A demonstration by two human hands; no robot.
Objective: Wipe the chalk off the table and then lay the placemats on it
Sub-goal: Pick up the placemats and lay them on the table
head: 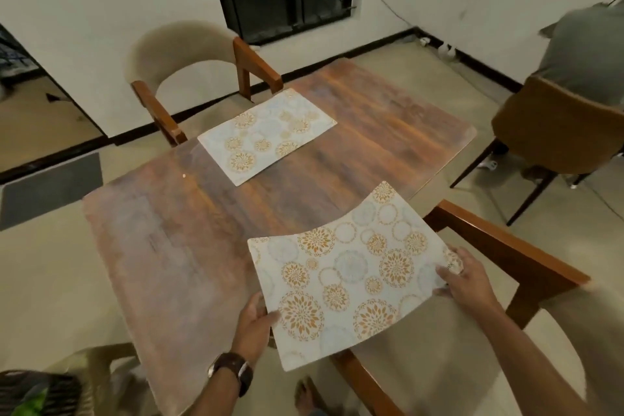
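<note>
Fingers (449, 275) of the right hand (467, 280) are pinching the right edge of a floral placemat (347, 272), while the left hand (255, 322), wearing a watch (233, 371), is gripping its near left corner with the thumb on top. Both hands are holding this mat curved and raised over the near right part of the wooden table (162, 246), partly overhanging a chair (506, 246). Another placemat (266, 135) is lying flat at the table's far side, in front of a beige chair (182, 54).
</note>
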